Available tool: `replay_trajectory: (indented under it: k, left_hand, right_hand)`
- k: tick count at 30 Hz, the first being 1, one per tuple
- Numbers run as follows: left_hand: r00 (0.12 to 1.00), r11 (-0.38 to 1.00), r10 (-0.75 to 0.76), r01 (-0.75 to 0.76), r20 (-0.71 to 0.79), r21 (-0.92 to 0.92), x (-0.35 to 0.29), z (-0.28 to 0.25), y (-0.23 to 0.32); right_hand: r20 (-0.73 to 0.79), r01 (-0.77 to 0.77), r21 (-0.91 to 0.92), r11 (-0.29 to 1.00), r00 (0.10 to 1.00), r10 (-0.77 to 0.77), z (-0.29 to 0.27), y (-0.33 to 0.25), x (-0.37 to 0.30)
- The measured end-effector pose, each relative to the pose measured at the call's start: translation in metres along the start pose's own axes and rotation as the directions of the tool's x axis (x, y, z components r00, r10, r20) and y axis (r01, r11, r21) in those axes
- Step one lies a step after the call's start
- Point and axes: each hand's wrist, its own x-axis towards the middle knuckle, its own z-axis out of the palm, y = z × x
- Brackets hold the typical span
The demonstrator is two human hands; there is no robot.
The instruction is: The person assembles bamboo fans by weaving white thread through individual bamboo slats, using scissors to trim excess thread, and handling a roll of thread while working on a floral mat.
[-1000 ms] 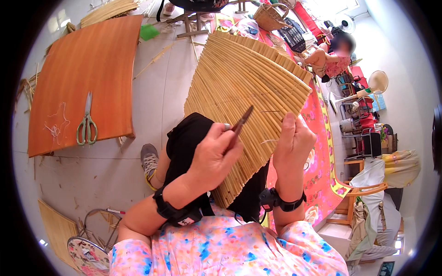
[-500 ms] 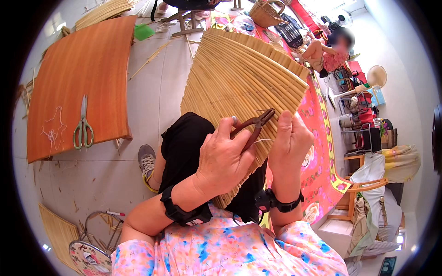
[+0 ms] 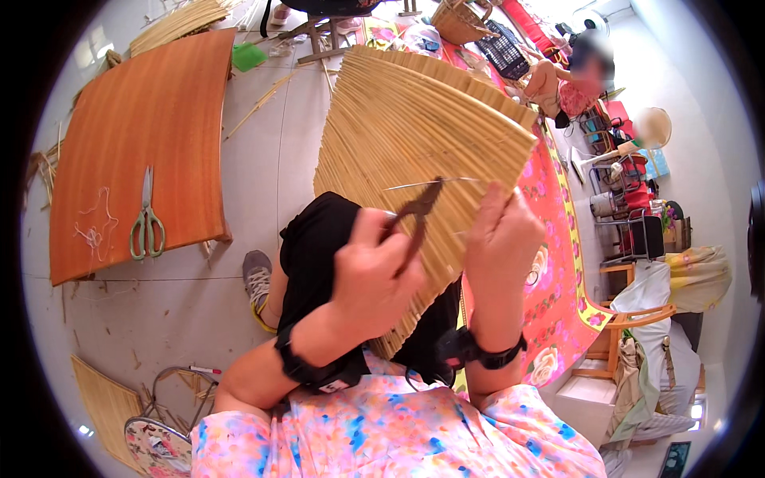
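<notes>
A fan-shaped panel of thin tan bamboo-like strips (image 3: 390,119) lies across my lap, its ridged right edge raised. My left hand (image 3: 370,267), slightly blurred, is closed round the handles of dark, rusty pliers (image 3: 417,213). The pliers' jaws grip a thin, shiny, needle-like piece (image 3: 408,186) above the strips. A pale line runs from the jaws toward my right hand; whether it is thread I cannot tell. My right hand (image 3: 504,243) pinches the panel's right edge between thumb and fingers. Its fingertips behind the edge are hidden.
An orange-brown board (image 3: 151,103) at left carries green-handled scissors (image 3: 147,227) and tangled white thread (image 3: 97,227). A floral red mat (image 3: 558,263) lies to the right. Far right, another person (image 3: 578,92) sits near a basket (image 3: 460,22). A wooden chair (image 3: 637,319) stands at right.
My left hand has drawn the pliers back left and a little up, away from the right edge, with the needle-like piece in the jaws. My right hand stays at the panel's edge.
</notes>
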Motion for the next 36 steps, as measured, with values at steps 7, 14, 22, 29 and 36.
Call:
replay_trajectory:
  k: [7, 14, 22, 29, 36]
  left_hand:
    - [0.980, 0.992, -0.115, 0.121, 0.160, -0.031, 0.004, -0.067, -0.001]
    - [0.963, 0.998, 0.023, -0.036, 0.268, 0.043, 0.007, -0.079, 0.013]
    - [0.950, 0.985, 0.041, -0.090, 0.311, 0.145, -0.011, -0.101, -0.025]
    - [0.956, 0.642, -0.269, 0.270, -0.119, 0.718, -0.043, -0.176, -0.239]
    - [0.970, 0.184, -0.185, 0.194, -0.159, 0.964, -0.066, -0.233, -0.293]
  right_hand:
    - [0.027, -0.157, 0.076, 0.985, 0.987, 0.155, -0.006, -0.003, -0.003]
    - [-0.145, 0.334, 0.374, 0.865, 0.942, -0.301, -0.026, -0.029, -0.011]
    - [-0.069, 0.416, 0.355, 0.837, 0.905, -0.420, -0.012, -0.023, -0.015]
    - [-0.004, 0.522, 0.393, 0.757, 0.824, -0.566, -0.014, -0.012, -0.021]
    - [-0.014, 0.509, 0.492, 0.707, 0.816, -0.578, -0.004, -0.013, -0.018]
